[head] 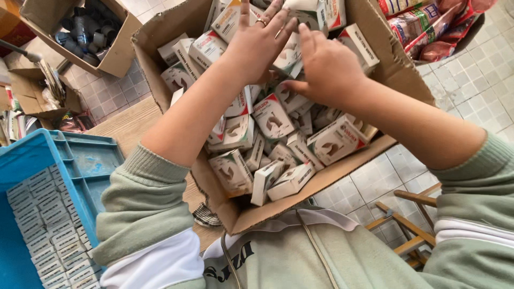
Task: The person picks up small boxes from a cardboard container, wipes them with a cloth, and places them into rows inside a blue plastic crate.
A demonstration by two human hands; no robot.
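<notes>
Head view — two hands, left hand and right hand, in one cardboard box.

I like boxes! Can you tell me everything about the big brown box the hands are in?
The big cardboard box is plain brown with its flaps open and bent outward. It holds a loose heap of small white cartons with red and green marks. The left hand and right hand reach into the heap. It sits in front of the person.
</notes>
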